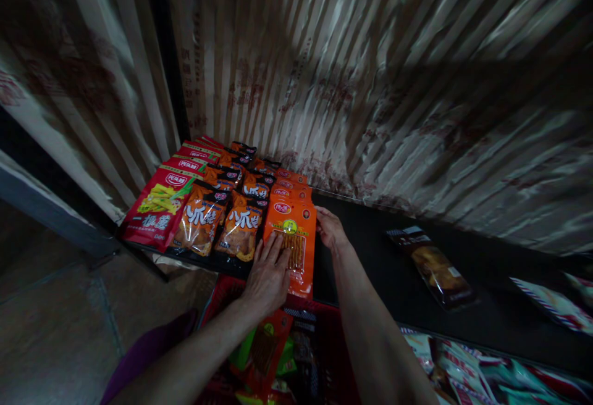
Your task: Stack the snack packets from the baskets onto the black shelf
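An orange snack packet (303, 263) with a clear window lies at the front of a row of like packets on a black shelf (352, 220). My left hand (269, 275) rests on its lower left part with the fingers stretched out flat. At the packet's upper right edge, my right hand (330, 229) pinches the side between thumb and fingers; the fingertips are partly hidden. Left of this row stand brown-and-orange snack bags (238, 226) in two overlapping columns. A column of red snack bags (157, 207) fills the shelf's left end.
Below the shelf front is a red basket (227, 288) holding orange, green and dark packets. A dark brown packet (430, 267) lies farther right on the shelf. More packets (463, 365) are at the lower right. Wrinkled printed sheeting (324, 84) hangs behind, beside a dark post (169, 53).
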